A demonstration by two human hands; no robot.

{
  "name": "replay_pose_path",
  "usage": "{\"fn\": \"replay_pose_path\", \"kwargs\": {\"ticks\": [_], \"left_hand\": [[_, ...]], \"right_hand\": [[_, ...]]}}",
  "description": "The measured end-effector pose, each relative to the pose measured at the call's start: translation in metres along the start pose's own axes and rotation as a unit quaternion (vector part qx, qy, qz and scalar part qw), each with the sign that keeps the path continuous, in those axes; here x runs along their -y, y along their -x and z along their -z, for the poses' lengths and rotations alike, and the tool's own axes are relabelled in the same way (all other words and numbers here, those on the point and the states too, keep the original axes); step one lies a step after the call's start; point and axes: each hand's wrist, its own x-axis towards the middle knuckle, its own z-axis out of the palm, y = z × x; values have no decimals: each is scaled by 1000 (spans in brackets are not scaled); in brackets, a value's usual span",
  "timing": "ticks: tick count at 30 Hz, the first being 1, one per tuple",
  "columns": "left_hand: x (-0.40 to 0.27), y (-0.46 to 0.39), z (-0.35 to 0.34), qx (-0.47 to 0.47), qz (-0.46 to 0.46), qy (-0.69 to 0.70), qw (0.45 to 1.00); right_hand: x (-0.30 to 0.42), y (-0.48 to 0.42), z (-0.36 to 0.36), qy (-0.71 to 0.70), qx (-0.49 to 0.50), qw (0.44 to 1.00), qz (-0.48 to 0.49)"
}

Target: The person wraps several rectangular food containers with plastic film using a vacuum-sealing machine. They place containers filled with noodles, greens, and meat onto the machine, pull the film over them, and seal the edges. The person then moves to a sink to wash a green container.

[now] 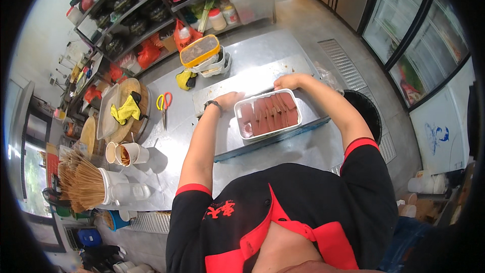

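A white rectangular tub [268,134] holds overlapping reddish-brown slabs [274,112] that look like food. It sits on a steel-topped, box-like unit with a blue lower edge on the steel table. My left hand [229,101] lies at the unit's far long side, near the tub's upper left corner; its fingertips are blurred. My right hand [287,82] is bent over the unit's raised far edge, just beyond the tub's upper right corner. Whether either hand grips that edge cannot be told. A raised steel lid or panel [250,79] lies beyond both hands.
Left on the steel table [170,155] are scissors [164,110], yellow-and-black gloves [127,110] on round wooden boards, paper cups [136,154] and a bucket of bamboo skewers [85,182]. Stacked tubs [204,55] stand at the far side. A black bin [362,112] is at the right.
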Motion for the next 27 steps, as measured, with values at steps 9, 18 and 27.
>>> {"fn": "replay_pose_path", "kwargs": {"ticks": [9,18,27], "left_hand": [[-59,55,72,-432,-195,87,876],[-15,47,14,-341,-175,66,921],[8,1,9,27,35,-31,999]], "right_hand": [[104,56,83,-135,-493,858,53],[77,53,35,-95,-384,917,60],[30,-5,9,-32,15,999,-38]]}}
